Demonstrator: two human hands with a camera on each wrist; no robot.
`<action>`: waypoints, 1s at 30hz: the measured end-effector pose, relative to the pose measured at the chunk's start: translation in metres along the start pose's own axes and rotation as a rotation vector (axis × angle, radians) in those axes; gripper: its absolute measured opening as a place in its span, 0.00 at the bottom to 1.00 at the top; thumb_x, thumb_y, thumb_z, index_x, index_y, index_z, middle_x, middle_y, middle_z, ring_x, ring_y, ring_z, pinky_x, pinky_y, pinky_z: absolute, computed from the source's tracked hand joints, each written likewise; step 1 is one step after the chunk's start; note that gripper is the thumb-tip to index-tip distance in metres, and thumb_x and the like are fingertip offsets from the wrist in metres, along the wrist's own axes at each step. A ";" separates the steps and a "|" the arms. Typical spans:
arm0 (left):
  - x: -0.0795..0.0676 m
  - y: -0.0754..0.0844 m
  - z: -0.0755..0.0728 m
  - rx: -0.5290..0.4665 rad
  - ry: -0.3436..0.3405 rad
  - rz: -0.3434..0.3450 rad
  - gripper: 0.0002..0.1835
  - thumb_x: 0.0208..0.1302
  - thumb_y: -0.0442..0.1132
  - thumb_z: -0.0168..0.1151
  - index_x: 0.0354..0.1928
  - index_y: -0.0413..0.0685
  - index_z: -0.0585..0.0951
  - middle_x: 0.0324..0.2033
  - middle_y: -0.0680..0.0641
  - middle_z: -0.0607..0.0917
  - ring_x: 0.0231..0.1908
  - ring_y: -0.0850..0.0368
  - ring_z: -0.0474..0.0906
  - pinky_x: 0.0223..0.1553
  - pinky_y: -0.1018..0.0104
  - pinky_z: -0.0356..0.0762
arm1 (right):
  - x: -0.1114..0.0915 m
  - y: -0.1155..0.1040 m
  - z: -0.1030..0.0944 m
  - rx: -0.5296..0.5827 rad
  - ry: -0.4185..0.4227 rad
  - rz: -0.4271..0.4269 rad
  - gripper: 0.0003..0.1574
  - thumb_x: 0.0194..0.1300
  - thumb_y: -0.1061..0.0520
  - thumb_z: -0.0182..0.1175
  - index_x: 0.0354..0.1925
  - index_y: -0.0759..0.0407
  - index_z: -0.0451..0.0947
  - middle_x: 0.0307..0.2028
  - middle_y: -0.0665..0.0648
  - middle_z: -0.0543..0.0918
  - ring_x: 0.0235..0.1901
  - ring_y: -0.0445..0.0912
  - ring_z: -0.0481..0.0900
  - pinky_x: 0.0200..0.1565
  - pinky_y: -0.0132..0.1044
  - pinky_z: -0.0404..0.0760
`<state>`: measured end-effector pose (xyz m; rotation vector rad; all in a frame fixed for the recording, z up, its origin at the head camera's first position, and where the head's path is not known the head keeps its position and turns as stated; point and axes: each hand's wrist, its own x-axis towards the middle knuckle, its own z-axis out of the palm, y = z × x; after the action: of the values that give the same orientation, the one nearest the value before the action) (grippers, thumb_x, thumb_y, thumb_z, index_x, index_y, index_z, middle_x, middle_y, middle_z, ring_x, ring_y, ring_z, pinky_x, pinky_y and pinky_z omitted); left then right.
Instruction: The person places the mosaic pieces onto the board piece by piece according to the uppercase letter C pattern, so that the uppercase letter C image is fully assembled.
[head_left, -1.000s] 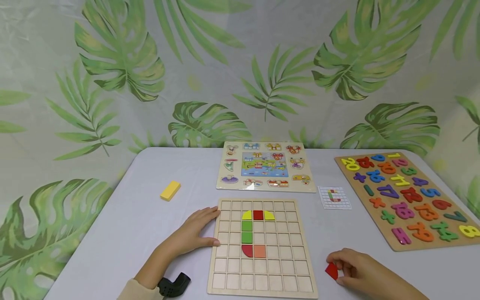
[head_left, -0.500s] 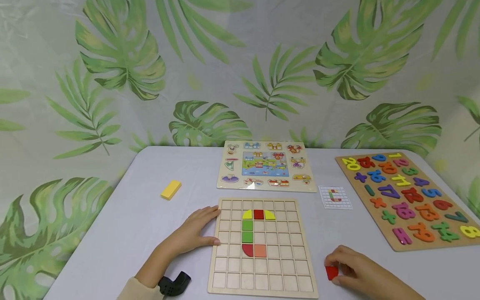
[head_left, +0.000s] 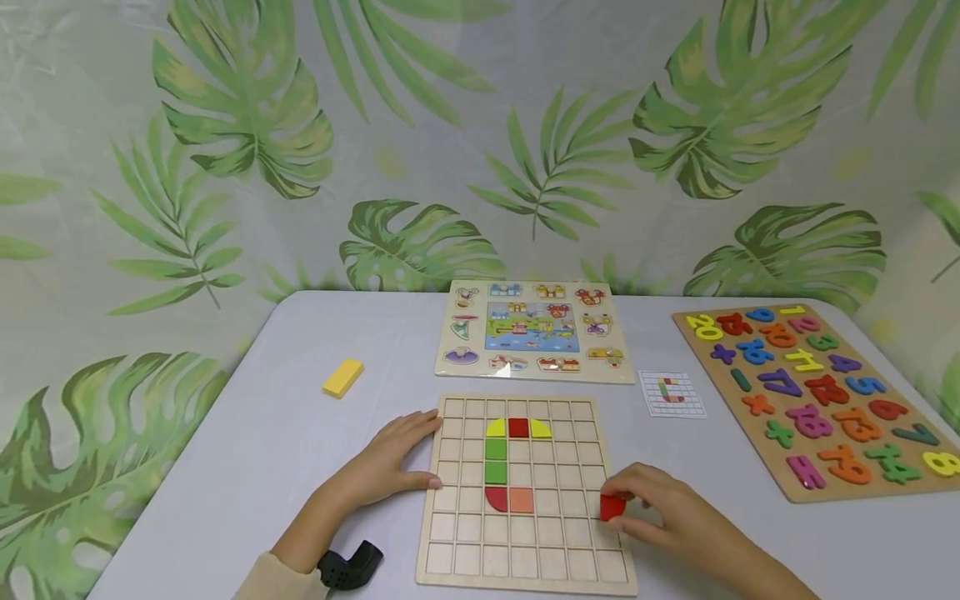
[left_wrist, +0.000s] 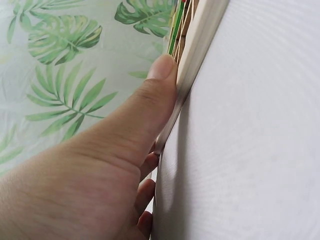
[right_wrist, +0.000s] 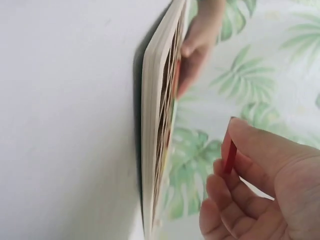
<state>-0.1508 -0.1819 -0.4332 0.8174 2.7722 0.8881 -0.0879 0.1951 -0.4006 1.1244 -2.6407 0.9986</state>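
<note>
My right hand pinches a small red tile between thumb and fingers, over the right edge of the wooden grid board. In the right wrist view the tile shows edge-on, raised above the board. My left hand rests against the board's left edge with fingers extended, the thumb touching the rim. Set in the grid are two yellow rounded tiles with a dark red square between them, two green squares, a dark red rounded tile and an orange square.
A card printed with a coloured grid pattern lies right of the board. Behind stands a picture peg puzzle, and a number puzzle board is at the right. A yellow block lies at left; a black device sits by the left wrist.
My right hand has turned the red tile in its fingers, then carried it leftward from beside the board to over its right edge. The left hand has stayed put.
</note>
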 end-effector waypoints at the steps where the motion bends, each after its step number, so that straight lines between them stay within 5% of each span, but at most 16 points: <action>1: 0.000 0.000 0.000 0.001 0.001 0.002 0.46 0.47 0.62 0.62 0.65 0.46 0.62 0.65 0.48 0.58 0.65 0.47 0.48 0.63 0.49 0.44 | 0.005 -0.003 0.003 0.007 0.003 -0.014 0.15 0.54 0.56 0.64 0.42 0.53 0.75 0.37 0.40 0.74 0.34 0.34 0.72 0.33 0.31 0.77; 11: 0.001 -0.001 0.001 -0.002 0.001 0.009 0.46 0.46 0.63 0.62 0.65 0.46 0.62 0.65 0.49 0.59 0.65 0.47 0.48 0.63 0.50 0.43 | 0.038 -0.009 0.036 -0.010 -0.085 0.119 0.14 0.57 0.47 0.61 0.40 0.51 0.77 0.38 0.39 0.74 0.38 0.36 0.71 0.41 0.32 0.75; 19: 0.001 -0.001 0.002 0.005 -0.002 0.007 0.46 0.46 0.63 0.62 0.65 0.46 0.62 0.65 0.48 0.59 0.65 0.47 0.49 0.63 0.50 0.43 | 0.042 -0.004 0.047 0.001 -0.129 0.162 0.14 0.57 0.47 0.61 0.42 0.49 0.77 0.39 0.39 0.73 0.41 0.36 0.70 0.46 0.33 0.73; 30: 0.001 -0.003 0.002 0.013 0.003 0.011 0.46 0.46 0.64 0.61 0.65 0.46 0.62 0.65 0.48 0.59 0.65 0.47 0.49 0.62 0.49 0.45 | 0.041 -0.002 0.051 0.095 -0.086 0.146 0.09 0.56 0.55 0.63 0.39 0.46 0.78 0.37 0.38 0.74 0.39 0.36 0.71 0.44 0.32 0.74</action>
<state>-0.1526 -0.1825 -0.4362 0.8352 2.7819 0.8750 -0.1086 0.1386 -0.4254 1.0269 -2.8061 1.1375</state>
